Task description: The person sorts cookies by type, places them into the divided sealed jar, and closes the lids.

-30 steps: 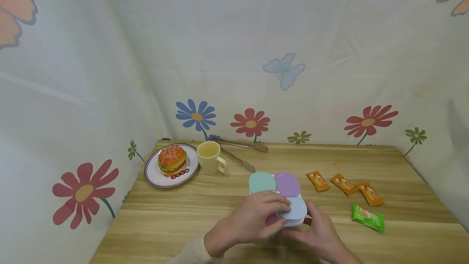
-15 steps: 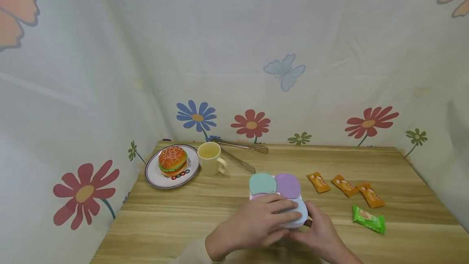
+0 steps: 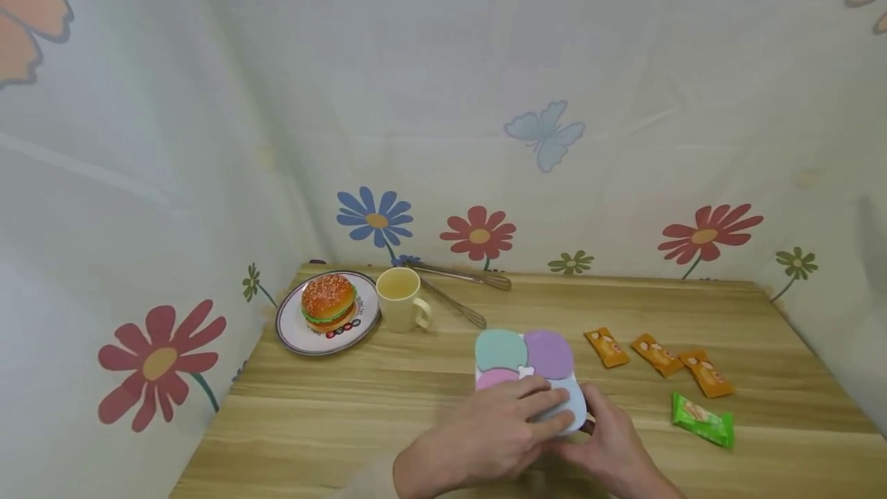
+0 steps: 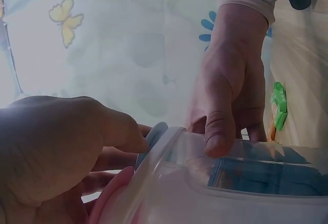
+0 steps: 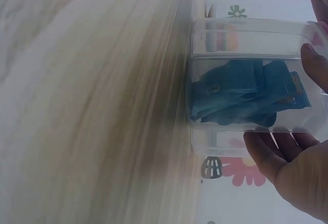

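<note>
A clear plastic storage box point(image 5: 302, 119) stands on the table, topped with a teal lid point(image 3: 500, 349), a purple lid point(image 3: 550, 354), a pink lid point(image 3: 494, 378) and a light blue lid point(image 3: 572, 400). Blue packets point(image 5: 246, 88) show through its wall. My left hand point(image 3: 485, 433) lies over the top, extended fingertips pressing the light blue lid, which sits level with the others; the thumb lies at the lid's edge in the left wrist view. At the near right corner, my right hand point(image 3: 613, 445) grips the box, thumb on one face and fingers on another.
Right of the box lie three orange packets point(image 3: 657, 354) and a green packet point(image 3: 703, 420). At the back left are a plate point(image 3: 294, 337) bearing a burger point(image 3: 329, 303), a yellow mug point(image 3: 399, 299) and two whisks point(image 3: 485, 279). Flowered cloth point(image 3: 416, 98) hangs behind.
The light blue lid, tilted up under the left fingers at first, has come down flat. The left fingers have straightened and spread across it. The right hand has kept its grip.
</note>
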A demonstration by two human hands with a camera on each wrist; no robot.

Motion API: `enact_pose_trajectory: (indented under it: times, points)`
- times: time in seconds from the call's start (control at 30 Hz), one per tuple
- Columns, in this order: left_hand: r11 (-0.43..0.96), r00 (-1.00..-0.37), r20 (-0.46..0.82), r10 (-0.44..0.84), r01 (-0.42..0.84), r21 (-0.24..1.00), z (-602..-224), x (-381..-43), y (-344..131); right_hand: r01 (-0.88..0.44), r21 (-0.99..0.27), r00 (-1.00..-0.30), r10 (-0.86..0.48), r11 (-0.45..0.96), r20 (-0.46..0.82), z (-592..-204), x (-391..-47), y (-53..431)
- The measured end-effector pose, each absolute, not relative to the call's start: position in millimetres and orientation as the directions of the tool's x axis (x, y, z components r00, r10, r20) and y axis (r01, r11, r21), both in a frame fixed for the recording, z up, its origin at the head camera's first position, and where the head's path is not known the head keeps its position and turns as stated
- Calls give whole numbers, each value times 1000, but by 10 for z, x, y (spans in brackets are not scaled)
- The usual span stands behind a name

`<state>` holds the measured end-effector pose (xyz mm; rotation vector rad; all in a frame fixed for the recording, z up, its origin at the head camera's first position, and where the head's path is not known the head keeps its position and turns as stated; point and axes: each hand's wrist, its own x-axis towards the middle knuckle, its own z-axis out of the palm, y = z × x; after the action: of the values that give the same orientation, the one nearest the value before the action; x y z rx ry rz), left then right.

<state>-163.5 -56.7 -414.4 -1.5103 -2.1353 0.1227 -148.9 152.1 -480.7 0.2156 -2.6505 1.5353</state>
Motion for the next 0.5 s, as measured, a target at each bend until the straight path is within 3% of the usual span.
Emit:
enact_pose_trajectory:
  times: [0.13, 0.33, 0.5]
  points:
    - [372, -254, 364, 896, 878, -302, -4146, -1648, -567, -180, -852, -984, -97, 491, 152, -4836, -1483, 1534]
    - [332, -279, 326, 903, 936, -119, -4116, -1718, -636, -253, -843, -967, -121, 474, 222, -4865, -1496, 1545]
    - [237, -210, 432, 877, 971, -9, -4086, -1792, -701, -260, -838, -966, -126, 480, 228, -4859, -1501, 1545]
